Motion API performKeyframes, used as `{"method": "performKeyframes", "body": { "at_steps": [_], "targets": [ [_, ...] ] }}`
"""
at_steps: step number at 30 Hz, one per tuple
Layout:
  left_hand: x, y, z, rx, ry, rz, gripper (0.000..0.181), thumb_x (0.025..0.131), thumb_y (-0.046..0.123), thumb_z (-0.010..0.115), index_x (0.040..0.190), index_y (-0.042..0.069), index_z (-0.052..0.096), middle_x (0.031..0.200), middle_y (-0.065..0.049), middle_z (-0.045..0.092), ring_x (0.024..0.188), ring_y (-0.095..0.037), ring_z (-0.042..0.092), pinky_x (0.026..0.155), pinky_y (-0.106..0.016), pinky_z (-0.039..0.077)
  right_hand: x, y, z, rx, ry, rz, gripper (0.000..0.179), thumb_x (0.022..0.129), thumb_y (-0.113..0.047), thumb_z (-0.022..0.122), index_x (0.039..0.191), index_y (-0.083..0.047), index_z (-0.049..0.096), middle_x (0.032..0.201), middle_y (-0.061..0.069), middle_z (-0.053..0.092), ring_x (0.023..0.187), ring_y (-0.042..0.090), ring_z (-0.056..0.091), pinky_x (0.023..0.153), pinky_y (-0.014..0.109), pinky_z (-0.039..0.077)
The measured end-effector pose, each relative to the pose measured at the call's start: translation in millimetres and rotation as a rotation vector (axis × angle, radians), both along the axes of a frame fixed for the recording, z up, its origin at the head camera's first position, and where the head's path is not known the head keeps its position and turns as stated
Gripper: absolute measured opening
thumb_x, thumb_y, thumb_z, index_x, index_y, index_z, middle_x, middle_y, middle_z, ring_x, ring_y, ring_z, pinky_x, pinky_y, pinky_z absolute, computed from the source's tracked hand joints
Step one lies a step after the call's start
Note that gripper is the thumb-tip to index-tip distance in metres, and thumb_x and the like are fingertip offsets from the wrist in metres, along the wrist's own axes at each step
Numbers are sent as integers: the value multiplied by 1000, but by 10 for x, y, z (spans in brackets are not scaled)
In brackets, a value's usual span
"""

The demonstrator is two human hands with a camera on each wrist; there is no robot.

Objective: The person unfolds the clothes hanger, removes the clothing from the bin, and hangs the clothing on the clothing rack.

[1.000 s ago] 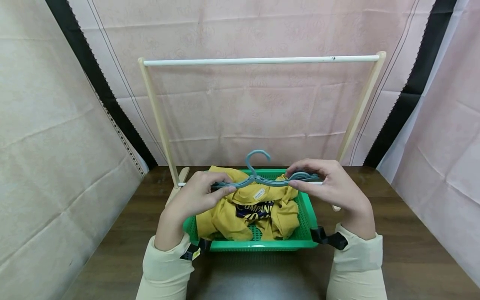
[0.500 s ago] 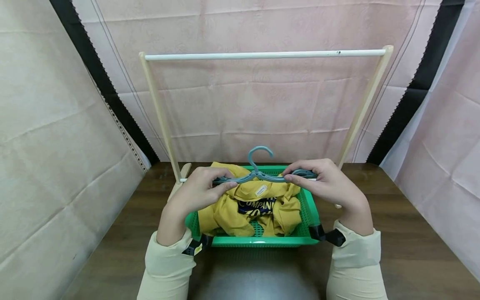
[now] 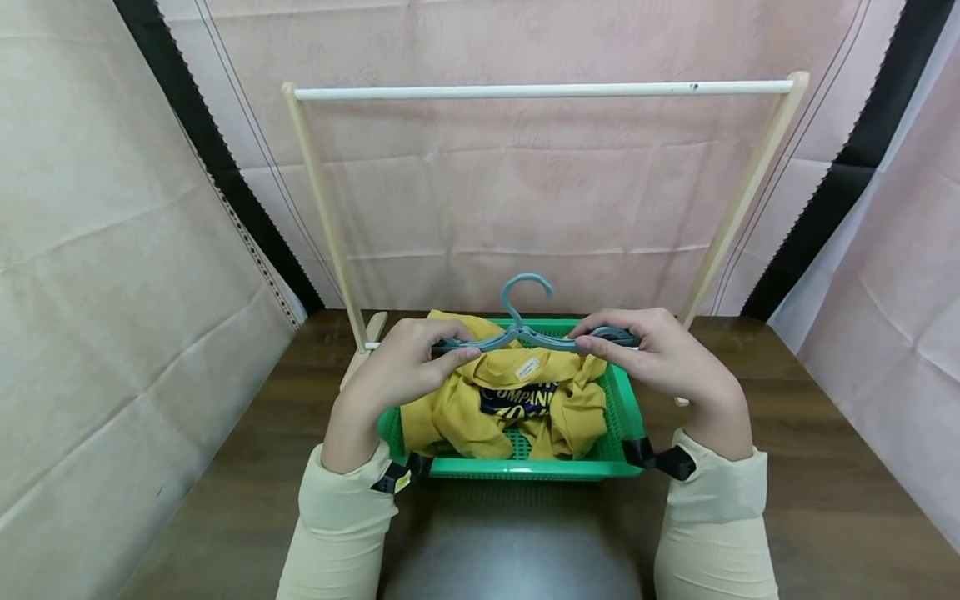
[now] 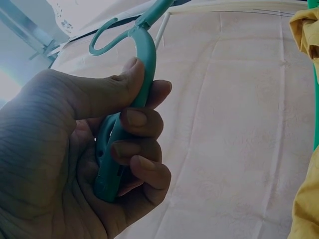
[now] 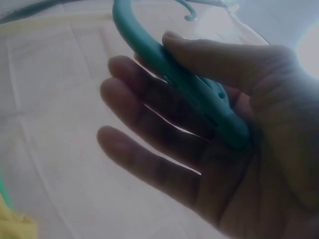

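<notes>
A blue-green plastic clothes hanger point(image 3: 517, 331) is held level above the basket, its hook pointing up. My left hand point(image 3: 411, 362) grips its left arm; in the left wrist view the fingers point(image 4: 142, 122) curl round the hanger point(image 4: 146, 55) with the thumb pressed on it. At the other end my right hand point(image 3: 660, 354) pinches the right arm between thumb and fingers. The right wrist view shows the hanger's end point(image 5: 232, 129) against the palm, the lower fingers point(image 5: 149, 167) fairly straight. Beneath lies a crumpled yellow garment point(image 3: 450, 421) with dark printed lettering.
The garment lies in a green plastic basket point(image 3: 525, 469) on a dark wooden table point(image 3: 817, 500). Behind it stands a rack with a white horizontal rail point(image 3: 540, 92) and cream side posts point(image 3: 322, 200). Pale cloth walls point(image 3: 525, 192) enclose the table.
Both hands still hold the hanger over the basket, nearly unmoved relative to it. The whole scene has shifted slightly upward in the head view.
</notes>
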State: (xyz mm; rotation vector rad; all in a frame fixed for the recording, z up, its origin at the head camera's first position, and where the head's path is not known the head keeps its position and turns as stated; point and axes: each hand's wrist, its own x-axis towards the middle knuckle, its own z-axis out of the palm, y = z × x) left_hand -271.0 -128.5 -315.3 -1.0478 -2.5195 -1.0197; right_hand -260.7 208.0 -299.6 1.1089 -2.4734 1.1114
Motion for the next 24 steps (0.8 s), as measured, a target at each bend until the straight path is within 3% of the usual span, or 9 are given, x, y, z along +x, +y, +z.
{"method": "performKeyframes", "body": {
  "at_steps": [7, 12, 18, 24],
  "targets": [
    [4, 6, 30, 23, -31, 12, 8, 99, 28, 67, 94, 24, 72, 70, 5, 55, 46, -9, 36, 47, -27, 35, -32, -10, -10, -28, -85, 36, 16, 102, -14, 61, 112, -22, 72, 99, -12, 75, 95, 12, 72, 87, 28, 55],
    [22, -2, 10, 27, -46, 20, 8, 100, 27, 66, 95, 24, 72, 71, 5, 54, 47, -9, 38, 47, -27, 36, -26, -21, -50, -29, -92, 52, 18, 103, -13, 59, 114, -21, 71, 101, -12, 75, 97, 12, 72, 89, 27, 54],
    [39, 18, -2, 49, -12, 3, 8, 101, 27, 65, 97, 23, 71, 68, 6, 53, 47, -9, 39, 48, -28, 37, -37, -67, -77, -12, -44, 73, 18, 102, -11, 60, 113, -20, 71, 101, -9, 75, 94, 14, 72, 84, 28, 56],
    [31, 68, 8, 50, 3, -30, 8, 101, 25, 64, 96, 22, 70, 68, 7, 54, 48, -9, 39, 49, -27, 37, -28, -113, -50, 43, 59, -14, 14, 99, -20, 68, 109, -28, 73, 96, -18, 73, 85, 7, 68, 67, 28, 52]
  ]
}}
